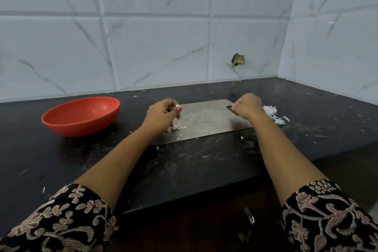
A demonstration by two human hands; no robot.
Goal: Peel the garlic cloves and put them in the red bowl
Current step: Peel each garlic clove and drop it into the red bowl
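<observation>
Pinches a garlic clove (pixel 177 108) in left hand (pixel 163 112) fingertips over the steel board's (pixel 204 120) left end, right of the red bowl (pixel 81 126). Curls right hand (pixel 248 106) beside the peel pile (pixel 270 110); cannot tell what's held. Could squirt the slick clove out under a hard squeeze, missing the bowl.

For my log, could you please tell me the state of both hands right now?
Left hand: pinches a garlic clove.
Right hand: fingers curled; contents cannot be told.
</observation>
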